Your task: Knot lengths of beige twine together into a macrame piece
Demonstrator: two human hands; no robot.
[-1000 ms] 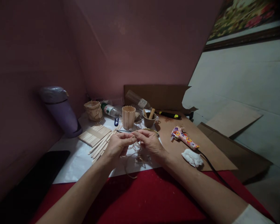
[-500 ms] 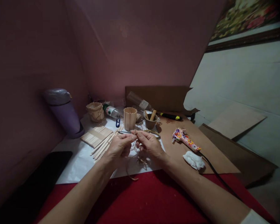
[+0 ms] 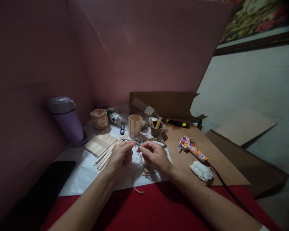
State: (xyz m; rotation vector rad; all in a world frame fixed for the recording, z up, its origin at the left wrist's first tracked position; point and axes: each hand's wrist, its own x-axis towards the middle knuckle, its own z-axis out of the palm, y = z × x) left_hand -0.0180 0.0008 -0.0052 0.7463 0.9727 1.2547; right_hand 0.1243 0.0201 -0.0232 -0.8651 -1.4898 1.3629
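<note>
Twine (image 3: 146, 172) is pinched at fingertips of L hand (image 3: 120, 154) & R hand (image 3: 156, 156), a short bit showing betw. them. The rest is hung below & bunched on white paper (image 3: 74, 179), 1 end laid over red cloth (image 3: 125, 208). Colour: tan; thin, kinked, loosely tangled.

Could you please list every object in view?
tumbler: 1, purple, left
cups: 2, tan, back
bottles: several, clear, back
item: 1, blue, centre
sticks: many, pale, left
pot with sticks: 1, brown, centre
tool: 1, black, right
glue gun: 1, multicoloured, right
wad: 1, white, right
scissors: 1, gold-handled, centre
twine: uncounted, tan, centre
paper: 1, white, left
cloth: 1, red, front
cardboard: several, brown, right
slab: 1, black, left
painting: 1, multicoloured, right
hands: 2, bare, centre
</note>
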